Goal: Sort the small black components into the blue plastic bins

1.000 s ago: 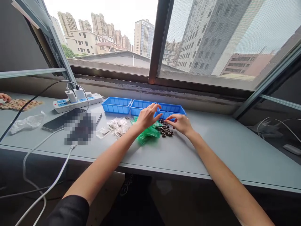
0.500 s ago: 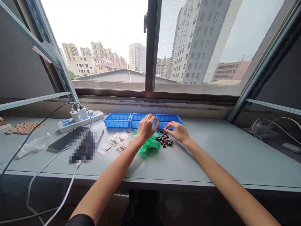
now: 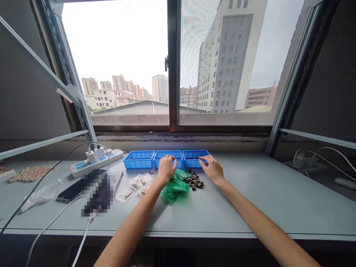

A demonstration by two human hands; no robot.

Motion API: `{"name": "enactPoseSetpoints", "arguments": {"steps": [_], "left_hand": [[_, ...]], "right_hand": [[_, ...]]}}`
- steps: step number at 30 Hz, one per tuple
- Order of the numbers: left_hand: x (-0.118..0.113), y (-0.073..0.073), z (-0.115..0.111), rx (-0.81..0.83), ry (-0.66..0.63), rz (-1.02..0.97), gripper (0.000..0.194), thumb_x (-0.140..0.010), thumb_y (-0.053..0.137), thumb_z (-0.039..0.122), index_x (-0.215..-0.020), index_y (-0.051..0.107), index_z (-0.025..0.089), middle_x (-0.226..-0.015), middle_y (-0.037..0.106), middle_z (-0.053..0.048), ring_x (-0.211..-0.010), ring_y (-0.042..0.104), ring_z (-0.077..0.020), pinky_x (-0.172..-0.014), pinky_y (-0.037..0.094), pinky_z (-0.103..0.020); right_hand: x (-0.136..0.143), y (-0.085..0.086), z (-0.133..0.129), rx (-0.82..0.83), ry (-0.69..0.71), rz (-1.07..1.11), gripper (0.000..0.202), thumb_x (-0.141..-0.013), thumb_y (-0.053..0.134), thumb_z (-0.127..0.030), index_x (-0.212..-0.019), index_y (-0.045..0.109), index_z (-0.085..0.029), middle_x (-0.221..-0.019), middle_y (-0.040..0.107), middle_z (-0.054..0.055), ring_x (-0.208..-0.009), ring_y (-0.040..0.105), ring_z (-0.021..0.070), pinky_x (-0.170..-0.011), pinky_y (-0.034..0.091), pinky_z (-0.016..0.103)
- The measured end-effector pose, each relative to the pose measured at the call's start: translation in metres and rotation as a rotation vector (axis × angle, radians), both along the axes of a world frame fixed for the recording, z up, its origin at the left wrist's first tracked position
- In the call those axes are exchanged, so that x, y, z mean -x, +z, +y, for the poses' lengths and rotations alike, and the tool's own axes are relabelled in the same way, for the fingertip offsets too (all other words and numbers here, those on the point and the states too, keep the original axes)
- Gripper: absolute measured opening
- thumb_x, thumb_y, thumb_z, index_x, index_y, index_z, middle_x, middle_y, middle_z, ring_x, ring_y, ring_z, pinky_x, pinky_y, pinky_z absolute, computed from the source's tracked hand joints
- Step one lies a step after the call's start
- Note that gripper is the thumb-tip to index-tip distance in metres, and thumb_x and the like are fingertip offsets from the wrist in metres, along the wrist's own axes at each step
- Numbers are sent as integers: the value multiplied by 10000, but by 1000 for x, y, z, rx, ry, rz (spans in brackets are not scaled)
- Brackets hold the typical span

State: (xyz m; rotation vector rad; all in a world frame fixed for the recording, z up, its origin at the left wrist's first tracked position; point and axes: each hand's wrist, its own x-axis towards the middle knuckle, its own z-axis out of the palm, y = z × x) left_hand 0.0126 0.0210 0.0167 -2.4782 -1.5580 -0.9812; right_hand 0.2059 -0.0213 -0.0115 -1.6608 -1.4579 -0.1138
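Note:
Three blue bins stand side by side: a left bin, a middle bin and a right bin. My left hand is over the front of the middle bin, fingers curled; what they hold, if anything, is too small to name. At the right bin's front right corner is my right hand, thumb and index finger a little apart, with nothing visible between them. Green plastic bags lie below my left hand. Dark small metal parts are heaped beside them. Clear bags with metal pieces lie to the left.
On the left are a power strip, a black phone, a blurred dark item, cables, a crumpled clear bag and a pile of small brown pieces. A window frame rises behind the bins.
The view has tilted up, so the tabletop sits lower. My left hand has drawn back slightly from the bins' junction. My right hand remains beside the right bin.

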Motion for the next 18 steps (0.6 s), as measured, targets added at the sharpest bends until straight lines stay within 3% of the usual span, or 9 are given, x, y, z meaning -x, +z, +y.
{"name": "enactPoseSetpoints", "arguments": {"steps": [7,18], "left_hand": [[-3,0,-3,18,26,4,159,-850,457,226,-911,600,190,-956,641,-70,-963,595,-219,-1002,341,-457],[-6,2,-7,69,30,28,168,-867,447,248,-941,593,207,-1002,622,-70,-988,581,-237,-1016,287,-539]], "right_hand": [[1,5,-2,50,52,5,245,-817,471,-311,-901,694,-258,-931,638,36,-704,611,173,-562,437,284],[0,1,0,39,83,17,226,-782,496,-307,-902,678,-245,-943,626,43,-706,596,171,-588,443,290]]}}
